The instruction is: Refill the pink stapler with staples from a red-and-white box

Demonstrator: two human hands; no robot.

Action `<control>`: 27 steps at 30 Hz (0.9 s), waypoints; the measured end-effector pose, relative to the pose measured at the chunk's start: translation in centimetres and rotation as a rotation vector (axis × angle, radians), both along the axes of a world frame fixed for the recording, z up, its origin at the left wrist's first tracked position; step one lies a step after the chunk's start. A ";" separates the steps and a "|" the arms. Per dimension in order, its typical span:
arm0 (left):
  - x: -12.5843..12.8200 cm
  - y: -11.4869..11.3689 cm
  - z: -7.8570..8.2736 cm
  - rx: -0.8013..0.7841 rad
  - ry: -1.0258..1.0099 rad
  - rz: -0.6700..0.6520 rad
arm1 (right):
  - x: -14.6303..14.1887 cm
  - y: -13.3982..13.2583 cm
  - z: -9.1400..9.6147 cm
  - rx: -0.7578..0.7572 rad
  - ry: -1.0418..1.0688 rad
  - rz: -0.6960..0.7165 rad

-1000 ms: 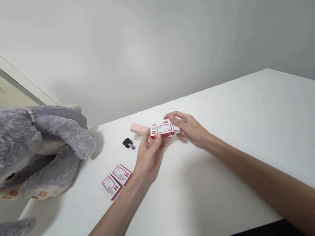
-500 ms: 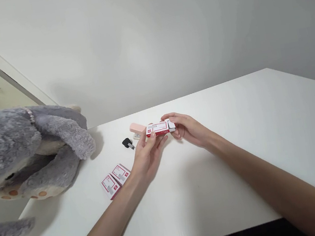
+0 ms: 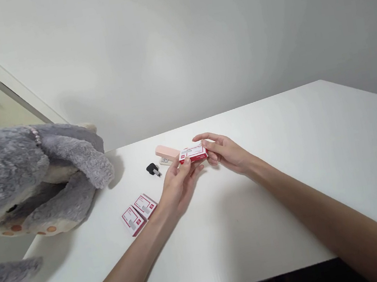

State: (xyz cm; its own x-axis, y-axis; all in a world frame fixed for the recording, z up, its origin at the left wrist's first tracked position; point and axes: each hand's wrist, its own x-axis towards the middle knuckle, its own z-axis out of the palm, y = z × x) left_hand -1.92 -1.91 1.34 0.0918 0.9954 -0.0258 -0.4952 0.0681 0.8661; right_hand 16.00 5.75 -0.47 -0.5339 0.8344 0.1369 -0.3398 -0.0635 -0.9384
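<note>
A small white and red box (image 3: 195, 152) is held between both hands above the table. My left hand (image 3: 178, 183) grips its left end, thumb on the near side and fingers underneath. At the right end, my right hand (image 3: 224, 152) has its thumb against the box's edge, with fingers curled behind and below. Just behind the box lies a pink stapler (image 3: 166, 152), partly covered by it. Left of my left hand is a small black item with a metal end (image 3: 153, 170). Two similar boxes (image 3: 133, 220) lie side by side near my left forearm.
A large grey plush toy (image 3: 70, 159) leans over the left side of the white table (image 3: 288, 182). A plain wall (image 3: 195, 49) rises behind the table's back edge. The table's front edge runs beneath my forearms.
The white end flap that stuck out at the box's right end is now closed in. My right thumb presses there, and the box has shifted slightly right with my left hand.
</note>
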 end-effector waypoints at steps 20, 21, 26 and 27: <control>0.1 0.5 -1.0 0.062 0.108 -0.047 | 1.2 -2.4 -2.3 -0.065 -0.031 -0.237; 0.0 0.5 -1.0 0.079 0.134 -0.047 | 1.8 -3.1 -2.4 -0.050 -0.055 -0.243; 0.2 -0.1 -0.9 0.156 0.304 -0.018 | 5.4 -7.0 -2.2 0.072 -0.243 -0.242; 0.3 -0.4 -0.9 0.173 0.341 -0.011 | 6.0 -7.7 -2.1 0.088 -0.271 -0.247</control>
State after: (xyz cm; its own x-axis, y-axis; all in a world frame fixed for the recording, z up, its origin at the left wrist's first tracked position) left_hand -1.62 -2.34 0.41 0.1171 0.9868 0.1114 -0.1765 -0.0897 0.9802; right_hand 21.97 -1.94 -2.59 -0.3443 0.9340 0.0951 -0.0732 0.0743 -0.9945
